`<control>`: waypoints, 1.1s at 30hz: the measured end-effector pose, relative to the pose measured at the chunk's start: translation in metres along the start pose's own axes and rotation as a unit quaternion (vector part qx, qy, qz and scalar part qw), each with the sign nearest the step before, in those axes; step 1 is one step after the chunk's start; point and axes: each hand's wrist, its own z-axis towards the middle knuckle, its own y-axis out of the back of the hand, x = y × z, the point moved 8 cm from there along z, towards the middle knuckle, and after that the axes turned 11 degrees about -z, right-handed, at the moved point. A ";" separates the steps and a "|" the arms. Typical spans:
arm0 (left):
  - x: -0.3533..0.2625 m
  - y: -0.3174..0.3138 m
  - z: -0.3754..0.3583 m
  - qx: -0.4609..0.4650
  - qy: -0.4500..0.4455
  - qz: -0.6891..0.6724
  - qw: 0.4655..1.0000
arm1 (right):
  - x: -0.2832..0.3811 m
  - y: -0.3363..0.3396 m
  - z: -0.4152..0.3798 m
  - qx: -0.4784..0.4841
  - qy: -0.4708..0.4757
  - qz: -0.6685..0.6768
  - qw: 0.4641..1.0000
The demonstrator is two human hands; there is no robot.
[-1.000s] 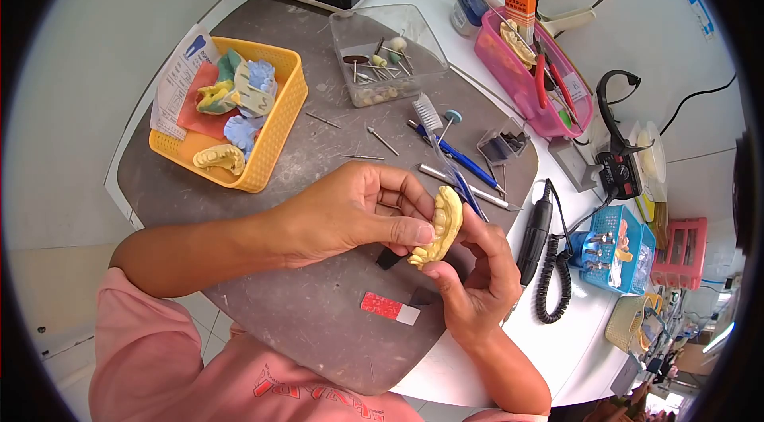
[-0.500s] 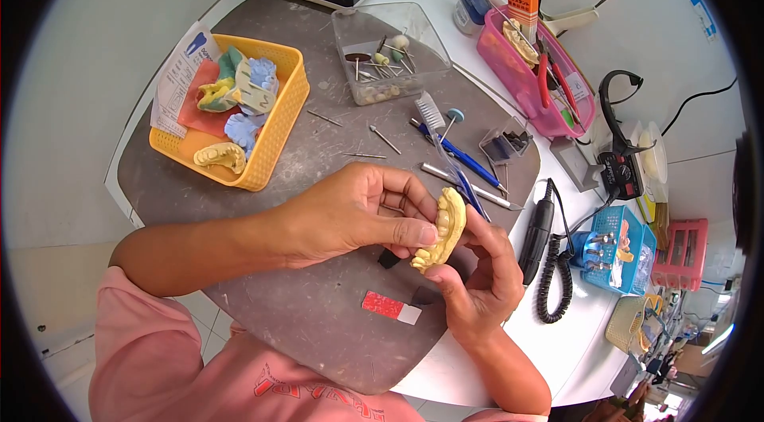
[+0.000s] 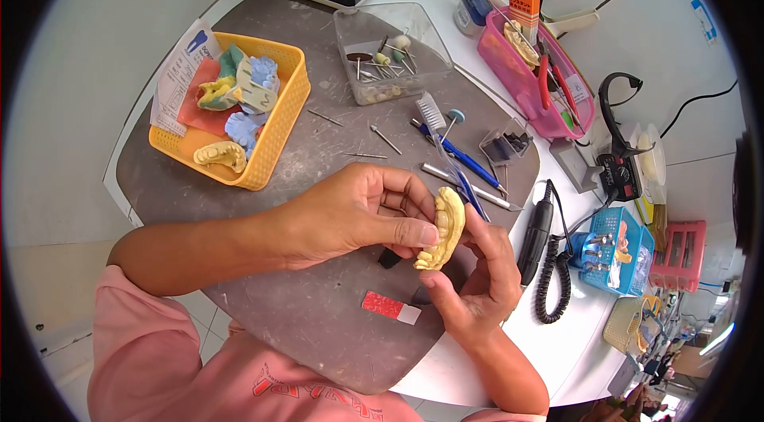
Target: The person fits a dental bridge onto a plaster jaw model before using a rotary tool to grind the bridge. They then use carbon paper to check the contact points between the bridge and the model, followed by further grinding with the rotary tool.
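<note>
A yellow plaster dental cast [image 3: 450, 219] is held upright above the grey mat, its row of teeth toward the left. My left hand [image 3: 382, 219] pinches it, the thumb pressed on the tooth side and the fingers curled behind. On the other side my right hand [image 3: 481, 279] supports the cast with its fingers against the back edge; its thumb lies just at the lower end. Some of the right fingertips are hidden behind the cast. Below the hands lies a red and white strip [image 3: 390, 307] on the mat. A small black item [image 3: 389, 258] shows partly under the left hand.
A yellow basket [image 3: 274, 147] holds impressions and another cast. Beyond are a clear box [image 3: 394, 92] of burs, a toothbrush [image 3: 430, 112], a blue pen-like tool [image 3: 469, 161] and a pink basket [image 3: 521, 96]. A black handpiece [image 3: 536, 233] with coiled cord stands right, near a blue basket [image 3: 617, 279].
The cast has turned slightly in my hands. My right thumb has slid a little down and left at its lower end; my left hand stays nearly still.
</note>
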 end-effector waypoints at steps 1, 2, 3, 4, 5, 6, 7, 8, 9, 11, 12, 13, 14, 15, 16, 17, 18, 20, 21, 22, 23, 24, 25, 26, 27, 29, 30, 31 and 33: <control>-0.001 0.000 0.000 -0.004 -0.004 0.000 1.000 | 0.002 0.000 0.001 0.000 0.006 -0.005 1.000; -0.002 -0.001 -0.001 -0.004 -0.005 0.000 1.000 | 0.003 -0.001 0.001 0.000 0.007 -0.005 1.000; -0.003 -0.002 -0.001 -0.005 -0.008 0.001 1.000 | 0.004 -0.001 0.002 -0.004 0.008 -0.007 1.000; -0.004 -0.002 -0.001 -0.007 -0.011 0.002 1.000 | 0.005 -0.001 0.002 -0.008 0.010 -0.009 1.000; -0.004 -0.003 -0.001 -0.006 -0.012 0.002 1.000 | 0.005 -0.001 0.002 -0.008 0.010 -0.010 1.000; -0.004 -0.003 -0.002 -0.005 -0.012 0.003 1.000 | 0.006 -0.001 0.002 -0.012 0.018 -0.019 1.000; -0.004 -0.003 -0.002 -0.004 -0.012 0.003 1.000 | 0.006 -0.001 0.001 -0.016 0.025 -0.028 0.999; -0.004 -0.003 -0.002 -0.003 -0.013 0.003 1.000 | 0.006 -0.001 0.001 -0.016 0.026 -0.029 0.999; -0.005 -0.003 -0.002 -0.008 -0.013 0.014 1.000 | 0.007 -0.001 0.000 -0.018 0.031 -0.035 0.999; -0.006 -0.003 -0.003 -0.013 -0.014 0.026 0.999 | 0.008 0.000 0.000 -0.020 0.037 -0.041 0.998; -0.006 -0.004 -0.003 -0.008 -0.018 0.022 1.000 | 0.010 0.000 0.000 -0.023 0.048 -0.049 0.997; -0.007 -0.005 -0.003 -0.003 -0.022 0.018 1.000 | 0.012 0.001 0.000 -0.027 0.059 -0.057 0.996; -0.007 -0.005 -0.004 -0.002 -0.022 0.018 1.000 | 0.012 0.001 0.000 -0.028 0.059 -0.057 0.996; -0.007 -0.005 -0.004 -0.001 -0.029 0.017 0.999 | 0.012 0.001 0.000 -0.034 0.064 -0.059 0.996; -0.008 -0.005 -0.004 0.000 -0.035 0.016 0.999 | 0.013 0.001 -0.001 -0.040 0.069 -0.061 0.995; -0.007 -0.004 -0.004 0.001 -0.035 0.017 0.999 | 0.013 0.002 -0.001 -0.040 0.069 -0.061 0.995; -0.007 -0.004 -0.003 0.005 -0.039 0.025 0.999 | 0.014 0.002 -0.001 -0.041 0.074 -0.065 0.994; -0.007 -0.003 -0.003 0.009 -0.042 0.034 0.999 | 0.014 0.002 -0.001 -0.043 0.079 -0.070 0.994; -0.007 -0.003 -0.003 0.011 -0.047 0.040 0.998 | 0.015 0.002 -0.001 -0.046 0.087 -0.074 0.992; -0.007 -0.004 -0.003 0.013 -0.051 0.046 0.998 | 0.016 0.003 -0.001 -0.048 0.096 -0.078 0.991; -0.007 -0.004 -0.003 0.013 -0.051 0.047 0.998 | 0.016 0.003 -0.002 -0.049 0.096 -0.078 0.991; -0.008 -0.004 -0.003 0.015 -0.052 0.047 0.997 | 0.015 0.003 -0.002 -0.049 0.094 -0.079 0.991; -0.008 -0.005 -0.003 0.017 -0.053 0.047 0.997 | 0.015 0.003 -0.002 -0.049 0.093 -0.081 0.991; -0.007 -0.005 -0.003 0.017 -0.053 0.047 0.997 | 0.015 0.003 -0.003 -0.049 0.093 -0.081 0.991; -0.007 -0.005 -0.002 0.018 -0.062 0.056 0.996 | 0.014 0.003 -0.003 -0.051 0.084 -0.075 0.992; -0.008 -0.005 -0.003 0.018 -0.070 0.065 0.995 | 0.013 0.003 -0.003 -0.052 0.076 -0.069 0.993; -0.008 -0.005 -0.003 0.014 -0.058 0.054 0.997 | 0.013 0.003 -0.003 -0.050 0.075 -0.067 0.994; -0.007 -0.005 -0.003 0.011 -0.045 0.044 0.998 | 0.013 0.002 -0.003 -0.048 0.074 -0.065 0.994; -0.007 -0.005 -0.004 0.009 -0.045 0.046 0.998 | 0.013 0.003 -0.003 -0.050 0.074 -0.067 0.994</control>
